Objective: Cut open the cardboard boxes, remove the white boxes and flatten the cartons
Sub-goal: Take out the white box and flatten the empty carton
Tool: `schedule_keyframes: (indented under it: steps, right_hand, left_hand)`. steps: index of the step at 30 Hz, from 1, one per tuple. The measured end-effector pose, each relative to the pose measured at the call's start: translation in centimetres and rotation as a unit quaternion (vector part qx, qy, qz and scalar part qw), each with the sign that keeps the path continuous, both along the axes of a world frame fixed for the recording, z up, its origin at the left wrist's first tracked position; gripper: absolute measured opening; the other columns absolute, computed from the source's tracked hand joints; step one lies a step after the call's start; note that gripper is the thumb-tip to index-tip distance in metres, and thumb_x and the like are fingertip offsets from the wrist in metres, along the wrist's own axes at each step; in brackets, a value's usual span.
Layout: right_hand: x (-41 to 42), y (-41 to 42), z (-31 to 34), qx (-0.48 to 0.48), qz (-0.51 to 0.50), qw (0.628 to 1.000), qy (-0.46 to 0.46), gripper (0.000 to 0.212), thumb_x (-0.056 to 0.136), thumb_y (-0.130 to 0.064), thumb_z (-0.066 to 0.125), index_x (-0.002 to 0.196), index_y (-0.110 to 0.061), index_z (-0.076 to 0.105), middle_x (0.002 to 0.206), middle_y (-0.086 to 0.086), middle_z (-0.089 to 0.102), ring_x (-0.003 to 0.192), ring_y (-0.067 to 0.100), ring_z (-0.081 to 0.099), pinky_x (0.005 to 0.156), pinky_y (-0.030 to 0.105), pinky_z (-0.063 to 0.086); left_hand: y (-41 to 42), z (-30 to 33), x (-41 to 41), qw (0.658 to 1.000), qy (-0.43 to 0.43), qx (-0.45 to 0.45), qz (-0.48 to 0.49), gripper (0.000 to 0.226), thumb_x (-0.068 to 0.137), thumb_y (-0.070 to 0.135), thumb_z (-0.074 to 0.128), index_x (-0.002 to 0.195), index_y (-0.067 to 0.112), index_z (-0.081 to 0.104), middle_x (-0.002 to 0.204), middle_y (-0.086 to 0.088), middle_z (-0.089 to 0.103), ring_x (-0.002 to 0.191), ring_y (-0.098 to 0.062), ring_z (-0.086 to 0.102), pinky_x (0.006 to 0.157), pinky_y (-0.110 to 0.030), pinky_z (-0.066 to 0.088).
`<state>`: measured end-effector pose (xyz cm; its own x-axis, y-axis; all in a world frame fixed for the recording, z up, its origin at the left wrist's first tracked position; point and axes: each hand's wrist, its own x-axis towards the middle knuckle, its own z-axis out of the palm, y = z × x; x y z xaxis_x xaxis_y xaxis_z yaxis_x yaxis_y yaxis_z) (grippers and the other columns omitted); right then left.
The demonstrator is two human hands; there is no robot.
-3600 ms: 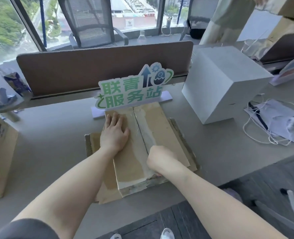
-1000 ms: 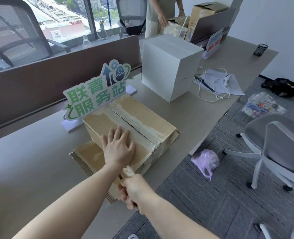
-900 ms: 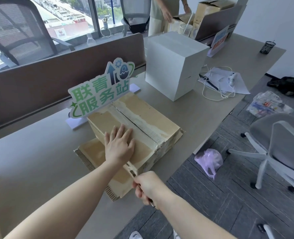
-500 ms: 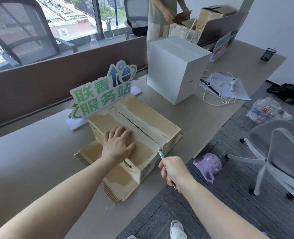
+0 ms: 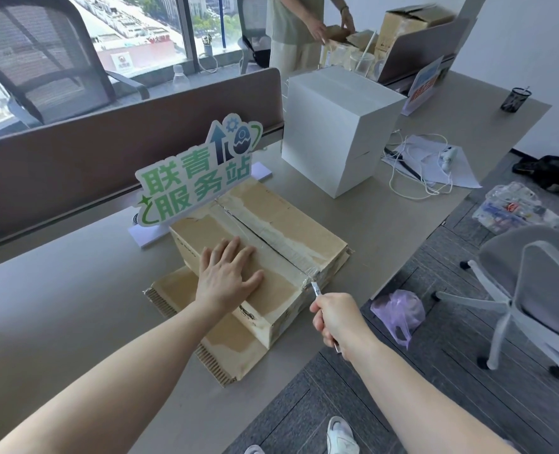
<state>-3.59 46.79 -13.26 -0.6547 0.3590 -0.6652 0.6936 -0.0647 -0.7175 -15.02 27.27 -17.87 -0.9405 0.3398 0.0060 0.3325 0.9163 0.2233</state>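
Cardboard box [image 5: 271, 237] lies under flat left hand [image 5: 229, 276].

Cardboard box [image 5: 271, 237]: matt brown, glossy clear tape along seam. White box [image 5: 333, 126] behind it: smooth matt card. Knife [image 5: 315, 287]: shiny metal. Desk [image 5: 58, 306]: smooth matt grey.

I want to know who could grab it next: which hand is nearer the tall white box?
Left. The left hand lies flat on the cardboard box, short of the white box. The right hand, gripping the knife, is nearer the person, off the desk edge.
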Motion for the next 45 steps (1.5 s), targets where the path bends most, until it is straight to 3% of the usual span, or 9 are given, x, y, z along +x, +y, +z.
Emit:
schedule_keyframes:
  steps: [5, 10, 21, 27, 31, 41, 45]
  right_hand:
    - [-0.5, 0.1, -0.1, 0.002, 0.005, 1.000, -0.005, 0.020, 0.089, -0.002, 0.038, 0.084, -0.001, 0.057, 0.051, 0.010, 0.047, 0.032, 0.015, 0.025, 0.039, 0.017, 0.021]
    - [-0.4, -0.6, 0.5, 0.027, 0.010, 0.999, -0.016, 0.023, 0.090, -0.002, 0.036, 0.081, -0.002, 0.056, 0.053, 0.010, 0.047, 0.032, 0.015, 0.026, 0.038, 0.019, 0.021]
    - [0.6, -2.0, 0.7, 0.005, 0.003, 1.000, -0.019, 0.022, 0.089, -0.001, 0.035, 0.081, -0.002, 0.055, 0.052, 0.008, 0.044, 0.033, 0.014, 0.023, 0.040, 0.019, 0.020]
    - [1.9, -4.7, 0.8, -0.044, 0.081, 0.994, -0.062, 0.023, 0.090, -0.004, 0.040, 0.079, -0.005, 0.059, 0.053, 0.005, 0.045, 0.032, 0.012, 0.024, 0.038, 0.019, 0.020]
    - [2.5, -3.8, 0.8, -0.035, 0.116, 0.992, -0.040, 0.020, 0.090, -0.006, 0.042, 0.084, -0.002, 0.061, 0.052, 0.004, 0.046, 0.034, 0.013, 0.025, 0.037, 0.018, 0.021]
    - [-1.1, 6.1, 2.0, 0.079, 0.055, 0.992, 0.086, 0.022, 0.095, -0.016, 0.047, 0.088, -0.006, 0.065, 0.055, 0.007, 0.051, 0.035, 0.017, 0.033, 0.039, 0.021, 0.027]
    - [-5.2, 9.0, 1.6, 0.129, 0.060, 0.982, 0.125, 0.023, 0.098, -0.019, 0.048, 0.089, -0.011, 0.067, 0.055, 0.005, 0.049, 0.035, 0.013, 0.033, 0.038, 0.020, 0.026]
  left_hand:
    - [0.0, -0.3, -0.1, 1.000, -0.005, 0.003, 0.003, 0.063, 0.089, 0.068, 0.032, 0.146, 0.040, 0.034, 0.162, 0.006, 0.018, 0.149, -0.020, 0.005, 0.120, -0.047, -0.004]
    - [0.2, -0.4, 0.0, 1.000, 0.004, -0.006, 0.004, 0.070, 0.084, 0.072, 0.022, 0.146, 0.041, 0.034, 0.161, 0.006, 0.019, 0.149, -0.020, 0.006, 0.119, -0.048, -0.003]
    - [0.6, -0.5, 0.2, 1.000, 0.009, -0.019, 0.013, 0.065, 0.088, 0.069, 0.021, 0.146, 0.042, 0.033, 0.162, 0.005, 0.018, 0.149, -0.021, 0.005, 0.119, -0.049, -0.002]
    - [0.4, -0.4, -0.1, 1.000, 0.000, -0.025, 0.002, 0.063, 0.089, 0.069, 0.023, 0.146, 0.043, 0.031, 0.163, 0.005, 0.015, 0.150, -0.022, 0.003, 0.120, -0.048, -0.003]
    - [-0.4, -0.2, 0.0, 1.000, -0.014, -0.014, -0.012, 0.064, 0.090, 0.069, 0.023, 0.148, 0.043, 0.028, 0.163, 0.006, 0.012, 0.150, -0.021, 0.000, 0.120, -0.048, -0.006]
    - [-1.5, 0.4, -0.1, 0.999, -0.021, -0.014, -0.038, 0.079, 0.078, 0.075, 0.010, 0.148, 0.044, 0.028, 0.163, 0.008, 0.012, 0.150, -0.018, 0.000, 0.120, -0.046, -0.008]
    - [-1.9, 1.2, -0.4, 0.999, -0.002, -0.017, -0.048, 0.077, 0.079, 0.075, 0.017, 0.145, 0.041, 0.037, 0.158, 0.010, 0.027, 0.146, -0.020, 0.018, 0.120, -0.043, 0.007]
